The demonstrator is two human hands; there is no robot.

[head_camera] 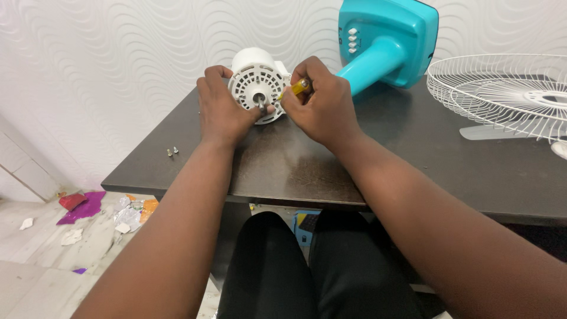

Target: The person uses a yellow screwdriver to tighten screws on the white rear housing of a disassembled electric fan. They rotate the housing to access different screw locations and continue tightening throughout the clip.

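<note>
Left hand [223,109] wraps the left side of the white fan motor [257,82], thumb near the metal shaft [261,105] sticking out of its face; grip pressed around the housing, steadying it. Motor sits at the back of the dark surface [307,159], close to the wall, face tilted toward the camera. Right hand [322,106] has its grip pinched on a yellow-handled screwdriver [300,87], tip aimed at the right rim of the motor face; the tip itself is hidden by fingers, cannot tell if it sits in a screw.

Step in hand, as a judgement: working a screw on the motor cover. Next move likely calls for keeping the tool seated and in line while the left hand stops the housing from rolling.

Two small screws [172,152] lie loose near the left edge of the surface, well apart from the hands. Teal fan base [387,41] lies behind the right hand. White wire fan guard [502,88] lies at far right. Scraps of foil and paper litter the floor [35,266] lower left.
</note>
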